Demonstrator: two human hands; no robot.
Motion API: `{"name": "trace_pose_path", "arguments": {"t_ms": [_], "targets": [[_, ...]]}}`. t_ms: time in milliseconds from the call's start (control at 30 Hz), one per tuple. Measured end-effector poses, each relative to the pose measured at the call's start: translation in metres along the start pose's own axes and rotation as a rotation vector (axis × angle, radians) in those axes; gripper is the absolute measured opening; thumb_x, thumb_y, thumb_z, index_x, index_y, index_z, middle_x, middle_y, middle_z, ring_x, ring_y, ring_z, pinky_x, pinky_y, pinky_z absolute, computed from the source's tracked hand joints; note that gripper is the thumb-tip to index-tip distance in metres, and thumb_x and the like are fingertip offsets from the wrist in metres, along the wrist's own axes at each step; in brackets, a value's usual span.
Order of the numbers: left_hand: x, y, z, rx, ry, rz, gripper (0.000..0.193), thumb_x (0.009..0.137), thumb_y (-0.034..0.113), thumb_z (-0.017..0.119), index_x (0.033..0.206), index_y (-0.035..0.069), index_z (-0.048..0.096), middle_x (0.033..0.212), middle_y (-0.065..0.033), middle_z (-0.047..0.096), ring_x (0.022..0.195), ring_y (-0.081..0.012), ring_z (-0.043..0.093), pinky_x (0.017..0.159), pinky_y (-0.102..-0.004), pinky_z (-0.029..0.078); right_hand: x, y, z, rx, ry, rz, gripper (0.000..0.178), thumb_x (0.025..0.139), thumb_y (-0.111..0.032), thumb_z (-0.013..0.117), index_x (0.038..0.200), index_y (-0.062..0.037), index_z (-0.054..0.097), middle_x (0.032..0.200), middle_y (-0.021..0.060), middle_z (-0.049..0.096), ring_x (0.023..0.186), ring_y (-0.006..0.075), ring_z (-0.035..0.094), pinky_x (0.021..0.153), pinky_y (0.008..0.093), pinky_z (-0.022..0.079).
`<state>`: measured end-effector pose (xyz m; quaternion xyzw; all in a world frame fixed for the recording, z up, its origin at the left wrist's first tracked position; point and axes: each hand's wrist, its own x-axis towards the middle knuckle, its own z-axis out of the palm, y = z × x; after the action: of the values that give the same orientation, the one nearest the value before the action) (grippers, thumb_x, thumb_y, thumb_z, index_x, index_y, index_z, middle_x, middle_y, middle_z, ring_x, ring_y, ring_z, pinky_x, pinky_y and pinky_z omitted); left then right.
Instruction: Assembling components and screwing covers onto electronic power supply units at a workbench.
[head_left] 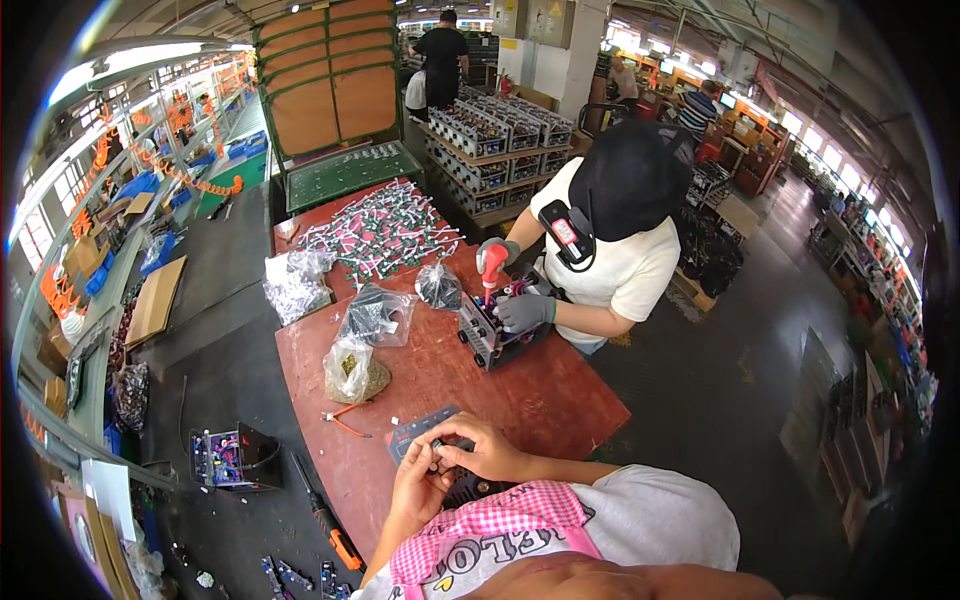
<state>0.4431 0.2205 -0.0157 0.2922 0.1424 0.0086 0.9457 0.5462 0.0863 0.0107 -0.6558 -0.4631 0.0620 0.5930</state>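
My left hand (412,485) and my right hand (485,450) meet close to my body, over the near edge of the red table (480,410). Between their fingertips is a small dark piece (437,446), mostly covered by the fingers, so its kind does not show. Both hands are closed around it. Just beyond them lies a grey panel (405,437), partly hidden by my hands. A dark slotted unit (465,490) sits underneath, against my apron. Orange-handled pliers (345,420) lie left of the panel.
Across the table a gloved co-worker (615,245) works a red screwdriver (492,265) on a metal-cased unit (485,340). Bags of small parts (357,370) and a heap of wired boards (380,230) cover the far side. An orange power screwdriver (335,530) lies at left, near an opened unit (235,458).
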Motion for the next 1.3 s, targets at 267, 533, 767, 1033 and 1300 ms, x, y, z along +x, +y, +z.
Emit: {"name": "trace_pose_path", "arguments": {"t_ms": [267, 533, 767, 1033, 1300], "targets": [[-0.01, -0.011, -0.015, 0.111, 0.116, 0.161, 0.016, 0.095, 0.016, 0.066, 0.1, 0.008, 0.054, 0.081, -0.0018, 0.063, 0.059, -0.0069, 0.054, 0.048, -0.0188, 0.041, -0.001, -0.008, 0.001, -0.133, -0.072, 0.083, 0.024, 0.078, -0.01, 0.079, 0.099, -0.0047, 0.068, 0.098, 0.0101, 0.068, 0.094, 0.027, 0.065, 0.082, 0.037, 0.051], [-0.026, -0.01, -0.015, 0.402, 0.273, 0.263, 0.016, 0.095, 0.019, 0.068, 0.094, 0.008, 0.057, 0.073, 0.0028, 0.061, 0.058, -0.001, 0.049, 0.048, -0.0171, 0.036, -0.012, 0.012, -0.005, 0.073, -0.174, 0.334, 0.026, 0.081, 0.003, 0.073, 0.106, -0.0002, 0.066, 0.101, 0.0077, 0.064, 0.087, 0.0138, 0.061, 0.074, 0.0271, 0.051], [-0.023, 0.002, -0.03, 1.069, 0.66, 0.66, 0.014, 0.085, 0.011, 0.073, 0.092, 0.003, 0.063, 0.076, -0.0046, 0.057, 0.067, -0.0149, 0.055, 0.062, -0.0275, 0.045, 0.009, 0.023, -0.013, -0.105, -0.145, 0.294, 0.025, 0.08, 0.001, 0.075, 0.103, -0.0025, 0.068, 0.104, 0.0094, 0.065, 0.095, 0.0174, 0.061, 0.08, 0.0289, 0.05], [0.011, -0.001, -0.029, 1.348, 0.828, 0.673, 0.044, 0.084, 0.016, 0.073, 0.125, 0.011, 0.06, 0.106, -0.0121, 0.055, 0.098, -0.0302, 0.06, 0.08, -0.0392, 0.05, 0.027, 0.045, -0.005, -0.388, -0.24, 0.008, 0.029, 0.072, -0.004, 0.08, 0.1, -0.0049, 0.07, 0.1, 0.0075, 0.068, 0.096, 0.0271, 0.06, 0.084, 0.0367, 0.049], [0.011, -0.005, -0.033, 1.295, 0.832, 0.646, 0.048, 0.083, 0.016, 0.073, 0.129, 0.014, 0.059, 0.108, -0.013, 0.054, 0.097, -0.0311, 0.059, 0.08, -0.0395, 0.05, 0.037, 0.049, -0.008, -0.354, -0.285, 0.005, 0.03, 0.073, -0.002, 0.078, 0.101, -0.0061, 0.069, 0.099, 0.0086, 0.064, 0.093, 0.0269, 0.058, 0.082, 0.0356, 0.047]]}}
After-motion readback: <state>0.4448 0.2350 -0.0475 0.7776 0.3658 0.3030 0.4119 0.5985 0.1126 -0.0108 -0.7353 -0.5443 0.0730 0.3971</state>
